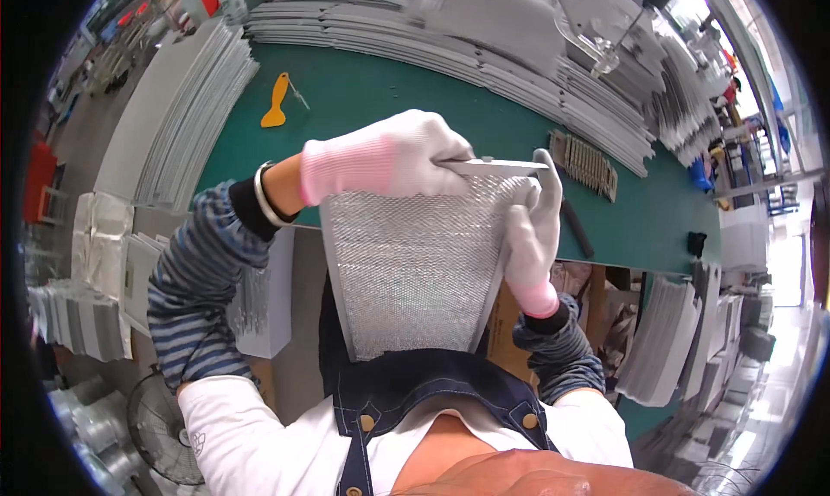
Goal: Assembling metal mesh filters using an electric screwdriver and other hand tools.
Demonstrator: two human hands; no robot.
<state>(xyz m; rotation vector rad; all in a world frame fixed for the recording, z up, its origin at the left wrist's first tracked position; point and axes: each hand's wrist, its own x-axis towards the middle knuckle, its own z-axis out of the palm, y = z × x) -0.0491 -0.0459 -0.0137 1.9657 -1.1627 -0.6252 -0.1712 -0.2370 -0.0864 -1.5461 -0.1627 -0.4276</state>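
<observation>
A silver mesh filter panel [415, 263] with a thin metal frame is held up between my gloved hands, its lower end by my apron. My left hand [424, 155], in a white glove with a pink cuff, is closed on the top edge; its fingertips are partly hidden. At the top right corner, my right hand [536, 228] grips the frame between thumb and fingers. A bright narrow metal edge [501, 165] runs between the two hands; whether it is a separate strip, I cannot tell.
On the green table [363, 85] lie a yellow scraper [275, 103], a row of small metal pieces [584, 163] and a dark bar-like tool [577, 228]. Stacked panels line the left [181, 116] and back [415, 42]. More panels [657, 340] stand low at right. A fan [164, 427] stands lower left.
</observation>
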